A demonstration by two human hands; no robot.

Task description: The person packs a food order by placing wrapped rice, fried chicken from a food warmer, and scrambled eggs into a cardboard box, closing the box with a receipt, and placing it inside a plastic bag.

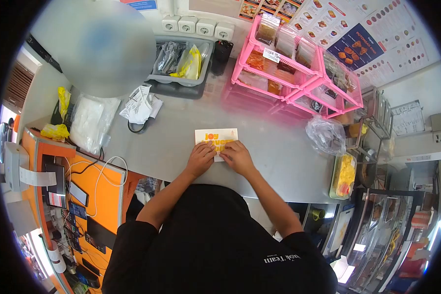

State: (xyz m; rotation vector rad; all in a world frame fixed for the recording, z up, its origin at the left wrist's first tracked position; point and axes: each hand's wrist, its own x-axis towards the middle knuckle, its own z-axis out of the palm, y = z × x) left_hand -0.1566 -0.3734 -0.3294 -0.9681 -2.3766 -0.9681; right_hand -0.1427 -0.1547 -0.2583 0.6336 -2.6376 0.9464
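On the steel counter [171, 147] in front of me lies a flat white paper piece [230, 133] printed with "joy" and more orange and yellow lettering. It may be a paper bag or wrapper; I cannot tell. My left hand [201, 158] is on its left side, fingers bent and closed at the paper. At the right side, my right hand [238, 157] pinches the paper near its lower edge. The two hands are close together, and their fingers cover part of the print.
Pink stacked baskets [284, 93] with packets stand back right. A clear plastic bag [326, 134] and a yellow-filled container [344, 176] are at right. Left are receipts [141, 105], a white plastic bundle [90, 122] and an orange desk [105, 188]. A grey tray [206, 51] stands behind.
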